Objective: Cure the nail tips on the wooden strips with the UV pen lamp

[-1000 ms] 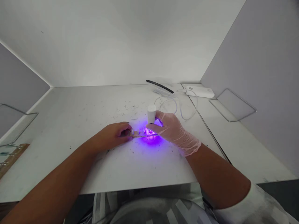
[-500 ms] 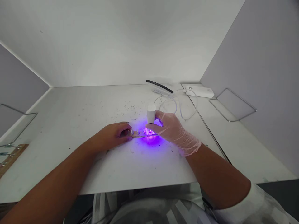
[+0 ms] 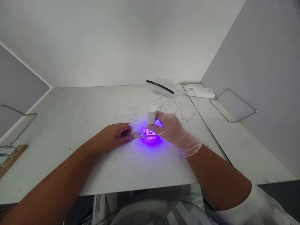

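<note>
My gloved right hand grips a white UV lamp, held upright with its purple light shining down. Under the lamp lies a narrow wooden strip that carries small clear pieces, lit violet at its right part. The bare fingers of my left hand are closed on the strip's left end. Glare and my right fingers hide some of the pieces beneath the lamp.
A white power bank at the back right is joined to a looping white cable. A dark-edged clear piece stands near the back wall. Wire frames rest at both sides. Another wooden strip with clips lies far left. Crumbs dot the white table.
</note>
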### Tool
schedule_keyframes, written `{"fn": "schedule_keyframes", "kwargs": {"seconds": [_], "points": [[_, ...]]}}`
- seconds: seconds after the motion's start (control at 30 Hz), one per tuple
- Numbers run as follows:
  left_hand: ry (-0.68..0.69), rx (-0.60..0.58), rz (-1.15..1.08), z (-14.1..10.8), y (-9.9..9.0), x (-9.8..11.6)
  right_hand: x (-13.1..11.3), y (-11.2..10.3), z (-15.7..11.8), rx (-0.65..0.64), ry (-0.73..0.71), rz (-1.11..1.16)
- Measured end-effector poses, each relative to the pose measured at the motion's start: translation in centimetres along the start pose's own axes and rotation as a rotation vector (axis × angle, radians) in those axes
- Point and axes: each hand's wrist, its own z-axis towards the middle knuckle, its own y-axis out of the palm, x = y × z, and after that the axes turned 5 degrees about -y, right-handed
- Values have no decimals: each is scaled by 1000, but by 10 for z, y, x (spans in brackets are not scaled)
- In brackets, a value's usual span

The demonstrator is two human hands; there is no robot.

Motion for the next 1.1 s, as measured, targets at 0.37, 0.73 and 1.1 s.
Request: {"fn": "schedule_keyframes", "kwargs": {"seconds": [0.37, 0.73, 1.1], "points": [[-9, -1, 11, -1, 0, 1, -1, -1, -1, 9, 8, 9], [-23, -2, -69, -3, -1, -6, 2, 1, -1, 16, 23, 28], [-388, 298, 273, -61, -45, -5, 3, 0, 0, -10, 21, -6]]}}
